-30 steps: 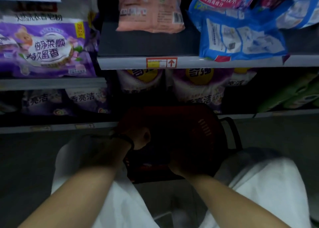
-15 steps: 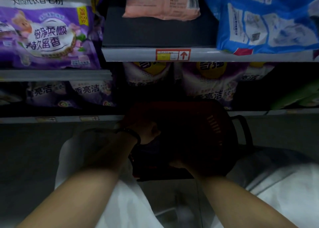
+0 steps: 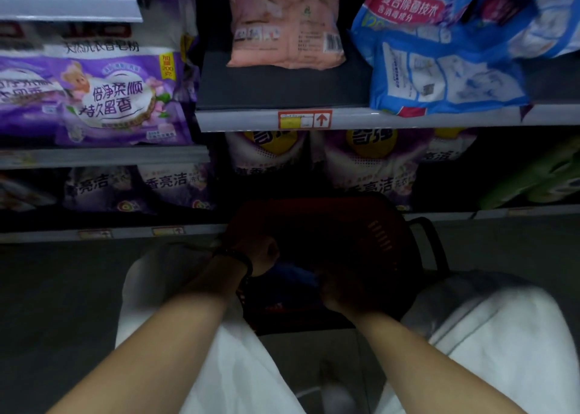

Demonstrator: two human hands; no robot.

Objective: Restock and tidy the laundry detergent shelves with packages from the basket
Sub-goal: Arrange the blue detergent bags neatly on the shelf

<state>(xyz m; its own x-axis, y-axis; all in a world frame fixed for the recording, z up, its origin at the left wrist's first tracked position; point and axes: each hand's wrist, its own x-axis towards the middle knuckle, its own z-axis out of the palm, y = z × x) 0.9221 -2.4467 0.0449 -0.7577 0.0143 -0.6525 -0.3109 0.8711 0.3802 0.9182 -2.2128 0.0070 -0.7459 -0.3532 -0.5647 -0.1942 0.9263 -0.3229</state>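
A dark red basket (image 3: 381, 241) stands on the floor against the bottom shelf. Both my arms reach down into it. My left hand (image 3: 262, 253), with a dark band on its wrist, is at the basket's left rim, and its fingers dip out of sight inside. My right hand (image 3: 337, 297) is lower in the basket, in deep shadow, with its fingers hidden. A dark blue package (image 3: 292, 277) lies in the basket between the two hands. Whether either hand holds it cannot be made out.
Purple detergent bags (image 3: 103, 100) fill the left shelf and more purple bags (image 3: 370, 162) stand on the bottom shelf. On the middle shelf (image 3: 439, 119) a pink bag (image 3: 285, 27) lies behind a bare patch, and blue bags (image 3: 439, 68) are heaped to the right. Green packs (image 3: 533, 181) are at the lower right.
Both hands stay inside the basket in almost the same places. Only the view shifts a little, down and then back up.
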